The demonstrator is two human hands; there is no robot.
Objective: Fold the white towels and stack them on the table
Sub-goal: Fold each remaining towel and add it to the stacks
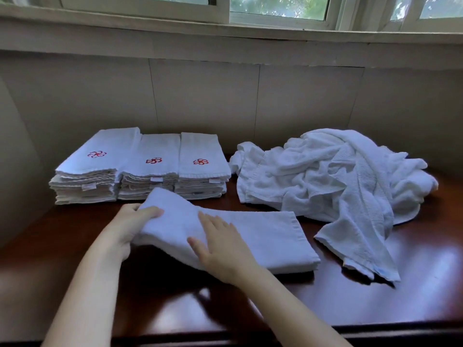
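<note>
- White terry cloth made up everything on the dark red-brown wooden table (413, 284). The folded towel (265, 236) being worked on lay near the middle of the front edge.
- Its long axis ran left to right, roughly along the front edge. The hemmed short end pointed to the right edge and lay flat on the wood.
- Its left end was raised off the table and angled toward the back left corner, close to the front of the stacks.
- The left hand (130, 226) grasped that raised end, with its fingers curled over the top of the cloth.
- The right hand (223, 249) lay flat on the middle of the towel, fingers straight and spread, pressing down and clasping nothing.
- Three stacks (152, 176) of folded towels stood side by side at the back left of the table, touching one another. Their long axes ran from front to back.
- Each top towel carried a red emblem (200, 161), and small labels showed on the ends facing the front edge.
- A loose heap (338, 176) of unfolded towels lay crumpled at the back right. One corner trailed toward the front right, just beside the flat end of the folded towel.
- Behind the table stood a pale panelled wall (200, 96) with a window (278, 6) above it.
</note>
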